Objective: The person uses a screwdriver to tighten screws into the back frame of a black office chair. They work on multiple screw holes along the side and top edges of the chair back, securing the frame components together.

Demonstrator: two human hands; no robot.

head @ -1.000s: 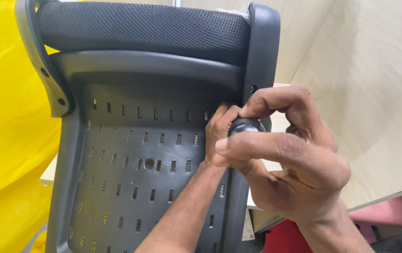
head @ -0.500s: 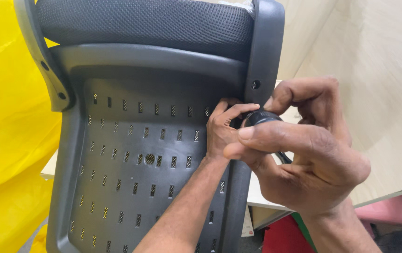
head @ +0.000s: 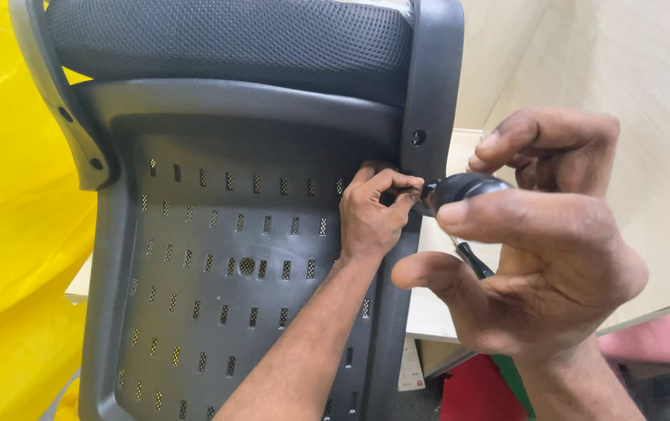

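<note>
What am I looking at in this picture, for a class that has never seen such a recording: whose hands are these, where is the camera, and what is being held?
The camera sits on a person's head and looks down at their own two bare hands. The left hand pinches at the right edge of a grey plastic chair back, which is pierced with small slots and topped by a black mesh cushion. The right hand, close to the camera, grips the round black handle of a tool, likely a screwdriver; its tip is hidden. Yellow sheeting hangs on the left, and a pale wooden surface lies behind.

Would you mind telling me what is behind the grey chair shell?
Behind the chair shell, yellow sheeting shows at left and a pale wooden panel at right. Whatever lies directly behind it is covered.
</note>
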